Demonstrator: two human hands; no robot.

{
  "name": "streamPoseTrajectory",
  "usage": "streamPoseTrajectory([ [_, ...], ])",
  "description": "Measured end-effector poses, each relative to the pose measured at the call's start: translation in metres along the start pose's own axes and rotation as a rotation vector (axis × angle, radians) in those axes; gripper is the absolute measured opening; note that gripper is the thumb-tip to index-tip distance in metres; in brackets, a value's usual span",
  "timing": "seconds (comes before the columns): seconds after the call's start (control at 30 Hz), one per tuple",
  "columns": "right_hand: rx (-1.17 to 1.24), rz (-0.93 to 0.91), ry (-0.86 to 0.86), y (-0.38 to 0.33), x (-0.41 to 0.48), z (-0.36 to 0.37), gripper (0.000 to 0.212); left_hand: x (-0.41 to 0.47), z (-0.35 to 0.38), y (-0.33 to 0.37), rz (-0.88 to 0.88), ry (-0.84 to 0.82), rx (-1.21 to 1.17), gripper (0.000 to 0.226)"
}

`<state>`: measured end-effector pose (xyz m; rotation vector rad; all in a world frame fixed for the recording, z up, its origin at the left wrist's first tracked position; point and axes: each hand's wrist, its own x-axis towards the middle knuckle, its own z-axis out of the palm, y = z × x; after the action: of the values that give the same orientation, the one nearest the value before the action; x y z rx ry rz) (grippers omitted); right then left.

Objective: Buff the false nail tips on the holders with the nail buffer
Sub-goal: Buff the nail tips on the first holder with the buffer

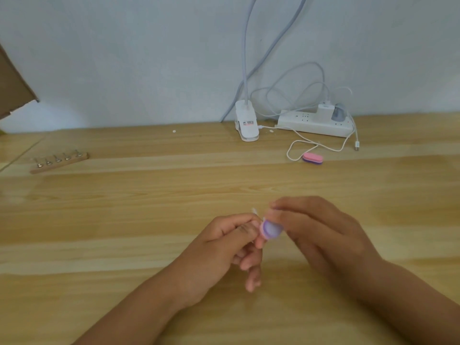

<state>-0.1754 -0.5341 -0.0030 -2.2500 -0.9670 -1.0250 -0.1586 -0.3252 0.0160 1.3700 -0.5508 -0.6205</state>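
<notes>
My right hand (pixel 321 235) grips a small pink and purple nail buffer (pixel 346 229) between thumb and fingers, low in the middle of the view. The buffer's end lies against a clear false nail tip (pixel 255 212) that my left hand (pixel 224 247) pinches on its holder; the holder is mostly hidden by my fingers. Far to the left on the wooden table (pixel 149 207) stands a wooden base (pixel 59 163) with several more nail tips on holders.
A second pink and purple buffer (pixel 313 158) lies at the back right beside a white cable. Behind it sit a white power strip (pixel 316 123) with plugs and a white lamp clip (pixel 247 124). A cardboard edge (pixel 12 80) juts in at the far left.
</notes>
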Motion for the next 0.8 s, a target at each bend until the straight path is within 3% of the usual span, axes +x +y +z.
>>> streamPoseTrajectory([
  [0.1,-0.007,0.106,0.05,0.006,0.002,-0.007,0.026,0.0,-0.001,0.004,-0.001,-0.06,-0.059,0.028],
  [0.27,-0.077,-0.032,0.003,-0.014,-0.001,0.008,0.026,0.001,0.003,-0.002,-0.048,0.003,-0.032,0.03],
  [0.37,-0.108,0.05,0.007,0.001,0.003,0.003,0.026,0.001,0.002,-0.001,-0.034,-0.018,-0.055,0.026],
  [0.47,-0.034,0.126,0.071,0.002,0.001,0.0,0.028,0.001,0.001,0.0,-0.023,-0.045,-0.108,0.028],
  [0.63,0.018,-0.004,0.034,-0.008,-0.005,0.006,0.027,0.0,-0.001,0.001,-0.057,-0.072,-0.19,0.029],
  [0.8,0.067,0.11,0.108,0.0,0.0,0.001,0.028,0.0,-0.007,0.003,-0.045,-0.114,-0.209,0.026],
])
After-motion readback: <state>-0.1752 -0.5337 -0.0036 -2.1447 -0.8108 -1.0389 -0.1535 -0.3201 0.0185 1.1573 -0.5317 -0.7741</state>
